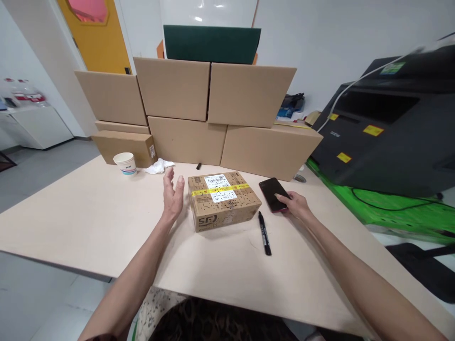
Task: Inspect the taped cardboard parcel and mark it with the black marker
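A small cardboard parcel lies on the table between my hands, with yellow tape and a white label covered in black marks. To its left, my left hand is raised with the fingers apart, holding nothing. My right hand grips a dark smartphone at its lower right edge, the thumb on its screen. Close to the parcel's front right corner lies a black marker pen. Behind the parcel is a small black cap.
Large cardboard boxes are stacked along the table's far side, a dark green box on top. A paper cup and crumpled tissue stand at the back left. A big black machine on a green base is at the right.
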A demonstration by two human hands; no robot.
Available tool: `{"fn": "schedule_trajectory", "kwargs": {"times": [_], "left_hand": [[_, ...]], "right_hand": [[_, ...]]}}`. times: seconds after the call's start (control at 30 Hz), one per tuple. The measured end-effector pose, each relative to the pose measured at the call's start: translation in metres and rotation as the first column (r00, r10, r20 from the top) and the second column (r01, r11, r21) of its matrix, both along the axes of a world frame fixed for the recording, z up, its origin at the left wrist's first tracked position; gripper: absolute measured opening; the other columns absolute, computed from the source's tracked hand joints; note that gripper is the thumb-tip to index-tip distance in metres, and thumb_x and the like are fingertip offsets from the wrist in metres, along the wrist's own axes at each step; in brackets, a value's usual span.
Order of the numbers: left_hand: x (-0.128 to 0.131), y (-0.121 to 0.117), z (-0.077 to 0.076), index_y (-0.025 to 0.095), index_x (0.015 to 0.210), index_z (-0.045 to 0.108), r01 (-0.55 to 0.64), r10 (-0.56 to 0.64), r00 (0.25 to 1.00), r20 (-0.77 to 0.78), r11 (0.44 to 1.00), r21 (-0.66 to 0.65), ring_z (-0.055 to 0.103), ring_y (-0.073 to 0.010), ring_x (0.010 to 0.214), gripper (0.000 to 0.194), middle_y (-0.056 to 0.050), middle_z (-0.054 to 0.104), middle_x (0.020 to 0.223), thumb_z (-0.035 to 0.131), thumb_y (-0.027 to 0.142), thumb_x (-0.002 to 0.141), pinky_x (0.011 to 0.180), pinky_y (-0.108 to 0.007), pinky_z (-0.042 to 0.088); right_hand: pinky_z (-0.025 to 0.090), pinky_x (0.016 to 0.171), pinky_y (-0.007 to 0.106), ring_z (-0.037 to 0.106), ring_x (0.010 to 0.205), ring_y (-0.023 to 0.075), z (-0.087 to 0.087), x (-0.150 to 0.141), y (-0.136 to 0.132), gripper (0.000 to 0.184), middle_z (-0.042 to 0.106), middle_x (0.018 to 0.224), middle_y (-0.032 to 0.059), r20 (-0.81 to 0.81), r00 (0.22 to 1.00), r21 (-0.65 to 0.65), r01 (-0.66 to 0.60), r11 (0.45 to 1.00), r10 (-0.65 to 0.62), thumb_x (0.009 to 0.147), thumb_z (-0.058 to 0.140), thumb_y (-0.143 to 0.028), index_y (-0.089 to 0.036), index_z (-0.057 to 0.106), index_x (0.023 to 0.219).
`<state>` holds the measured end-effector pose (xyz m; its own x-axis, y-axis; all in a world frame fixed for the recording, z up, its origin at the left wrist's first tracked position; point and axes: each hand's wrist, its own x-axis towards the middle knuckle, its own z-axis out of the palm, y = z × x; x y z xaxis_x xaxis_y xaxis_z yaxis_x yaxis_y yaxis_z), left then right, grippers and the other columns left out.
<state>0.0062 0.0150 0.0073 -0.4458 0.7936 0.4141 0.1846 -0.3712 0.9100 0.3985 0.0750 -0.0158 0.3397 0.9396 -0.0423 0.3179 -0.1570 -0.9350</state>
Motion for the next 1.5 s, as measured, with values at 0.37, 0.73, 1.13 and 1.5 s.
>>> {"fn": "schedule_trajectory", "kwargs": {"times": [0.37, 0.73, 1.13, 1.5], "left_hand": [[0.08, -0.106, 0.042, 0.031, 0.136, 0.07, 0.424, -0.438, 0.868, -0.235, 0.899, -0.109, 0.069, -0.0291, 0.105, 0.04, -0.01, 0.075, 0.116, 0.063, 0.048, 0.101, 0.096, -0.048, 0.057], [0.132, -0.139, -0.015, 0.018, 0.167, 0.024, 0.609, -0.573, 0.793, 0.207, 0.76, -0.228, 0.063, -0.0197, 0.079, 0.075, -0.005, 0.064, 0.088, 0.047, 0.058, 0.108, 0.079, -0.038, 0.057], [0.122, -0.144, -0.034, 0.018, 0.17, 0.028, 0.569, -0.533, 0.821, 0.205, 0.791, -0.223, 0.063, -0.0141, 0.072, 0.074, -0.003, 0.068, 0.086, 0.05, 0.053, 0.109, 0.073, -0.028, 0.057], [0.118, -0.149, -0.039, 0.015, 0.17, 0.026, 0.506, -0.495, 0.861, 0.115, 0.818, -0.272, 0.061, -0.0149, 0.071, 0.075, -0.002, 0.066, 0.08, 0.046, 0.054, 0.11, 0.071, -0.028, 0.055]], "right_hand": [[0.061, 0.057, 0.025, 0.071, 0.072, 0.0151, 0.035, -0.057, -0.103, 0.076, 0.077, 0.103, 0.002, -0.566, 0.805, 0.315, 0.01, 0.949, 0.179, 0.061, 0.098, -0.052, -0.028, 0.064, 0.125], [0.065, 0.056, 0.032, 0.076, 0.072, 0.021, 0.01, -0.113, -0.145, 0.058, 0.08, 0.11, 0.0085, -0.389, 0.773, 0.426, -0.331, 0.842, 0.501, 0.094, 0.077, -0.049, -0.028, 0.057, 0.144], [0.068, 0.058, 0.028, 0.075, 0.066, 0.0148, -0.006, -0.108, -0.153, 0.064, 0.079, 0.115, 0.0054, -0.439, 0.619, 0.419, -0.501, 0.758, 0.652, 0.102, 0.069, -0.039, -0.034, 0.04, 0.159], [0.068, 0.062, 0.029, 0.075, 0.065, 0.0138, -0.006, -0.111, -0.15, 0.061, 0.079, 0.11, 0.0035, -0.39, 0.561, 0.469, -0.561, 0.682, 0.73, 0.106, 0.063, -0.039, -0.034, 0.036, 0.16]]}}
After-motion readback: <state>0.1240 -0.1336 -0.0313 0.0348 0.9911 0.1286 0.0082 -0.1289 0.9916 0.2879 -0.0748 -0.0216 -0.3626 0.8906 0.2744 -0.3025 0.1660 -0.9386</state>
